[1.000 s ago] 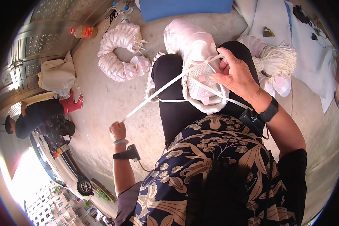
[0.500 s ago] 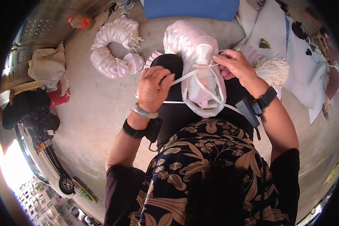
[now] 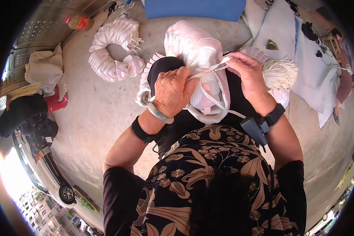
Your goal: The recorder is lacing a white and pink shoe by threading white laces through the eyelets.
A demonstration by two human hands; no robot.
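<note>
"While you sit bent over the pink-and-white shoe upper [image 3: 201, 97], where does it lie?"

"It lies between your knees, toe pointing away from you, heel opening toward your floral top [image 3: 185, 169]. Beyond its toe extends a stack of nested uppers [image 3: 181, 39] in the same colours."

"How is your right hand [image 3: 246, 70] engaged?"

"Your thumb and forefinger pinch the white lace [image 3: 219, 64] at the upper's right edge; the remaining fingers are bent."

"And your left hand [image 3: 173, 88]?"

"It is curled, back upward, beside the upper's left edge and over your left thigh. The lace runs to the gap between your thumb and forefinger; whether the tips close on it cannot be told, as the hand hides them."

"Condition of the lacing?"

"Strands cross between your hands. Another slants over the tongue and leaves the collar on the right, toward the black device [image 3: 254, 129] strapped at your right wrist."

"Surroundings?"

"On the concrete floor [image 3: 86, 129] to your left lies a curved bundle of nested uppers [image 3: 100, 61], with a red-labelled bottle [image 3: 78, 22] farther off. Right of your knees, a bunch of white cords [image 3: 279, 74] sits near a white sheet [image 3: 306, 84]. A blue panel [image 3: 194, 8] is ahead."
</note>
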